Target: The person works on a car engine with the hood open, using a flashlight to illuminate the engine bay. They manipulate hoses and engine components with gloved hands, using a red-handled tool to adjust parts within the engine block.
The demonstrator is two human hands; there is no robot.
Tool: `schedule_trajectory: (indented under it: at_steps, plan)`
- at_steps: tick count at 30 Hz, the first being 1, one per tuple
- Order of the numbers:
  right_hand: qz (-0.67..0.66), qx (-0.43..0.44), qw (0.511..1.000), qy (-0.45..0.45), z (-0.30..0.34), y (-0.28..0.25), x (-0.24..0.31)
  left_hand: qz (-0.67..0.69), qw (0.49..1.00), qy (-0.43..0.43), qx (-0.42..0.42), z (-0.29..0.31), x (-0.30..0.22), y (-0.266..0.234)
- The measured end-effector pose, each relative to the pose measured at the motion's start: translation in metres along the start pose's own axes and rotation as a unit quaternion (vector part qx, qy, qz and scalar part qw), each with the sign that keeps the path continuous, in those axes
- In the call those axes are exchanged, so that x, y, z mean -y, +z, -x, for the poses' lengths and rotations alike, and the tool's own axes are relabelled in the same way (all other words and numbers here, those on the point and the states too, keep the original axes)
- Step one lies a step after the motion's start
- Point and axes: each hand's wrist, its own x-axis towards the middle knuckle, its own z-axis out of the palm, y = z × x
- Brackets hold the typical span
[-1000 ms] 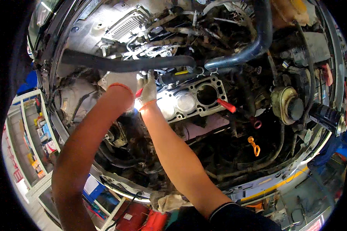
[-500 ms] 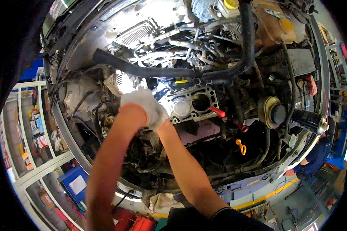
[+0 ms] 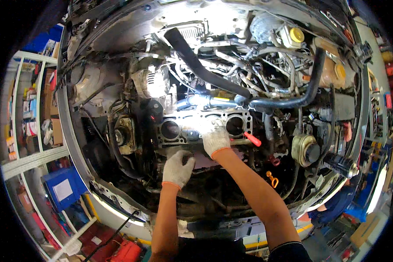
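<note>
An engine block (image 3: 183, 114) with its top deck and round cylinder bores exposed lies in the middle of the bay. My right hand (image 3: 215, 139), in a pale knit glove with an orange cuff, rests over the block by a middle cylinder; glare washes out its fingers. In front of the block's left part hovers my left hand (image 3: 178, 169), gloved alike, fingers loosely curved and thumb apart, with nothing visible in it. A red-handled tool (image 3: 253, 139) sticks out beside the right-hand bore (image 3: 235, 125), close to my right hand.
A bent black hose (image 3: 205, 74) crosses behind the block. An orange dipstick loop (image 3: 272, 179) stands at front right, near a black spray can (image 3: 341, 166). Shelving (image 3: 35, 161) is at left. Another person's dark-clothed body (image 3: 336, 203) shows at lower right.
My hands were together at the block's left end. The right has moved right over the middle cylinders; the left has drawn back toward me. The view has shifted, uncovering the left bore.
</note>
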Motion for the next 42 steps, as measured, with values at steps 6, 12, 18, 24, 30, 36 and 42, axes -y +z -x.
schedule_trajectory:
  at_steps: [6,12,18,24,30,36,42]
  plan:
    - [-0.059,-0.056,0.997,-0.013,-0.020,-0.006,-0.019,0.030,0.990,0.120,-0.062,-0.047,-0.001,0.019]
    - [-0.171,-0.222,0.923,0.262,0.001,-0.071,-0.064,-0.092,0.911,0.358,-0.184,-0.209,-0.049,0.029]
    - [0.016,-0.283,0.919,0.273,-0.007,-0.074,-0.082,-0.297,0.897,0.279,0.172,-0.302,-0.065,0.035]
    - [-0.093,-0.017,0.980,0.174,-0.027,-0.095,-0.162,-0.266,0.887,0.333,0.179,-0.296,-0.077,0.039]
    - [0.039,-0.004,0.999,-0.029,-0.031,-0.080,-0.196,-0.168,0.862,0.476,0.052,-0.304,-0.046,0.059]
    - [0.089,0.157,0.981,-0.072,-0.108,-0.151,-0.131,-0.115,0.906,0.408,0.012,-0.330,0.012,0.061]
    - [0.105,0.177,0.972,-0.114,-0.132,-0.156,-0.134,0.177,0.879,0.443,0.023,-0.313,0.010,0.060]
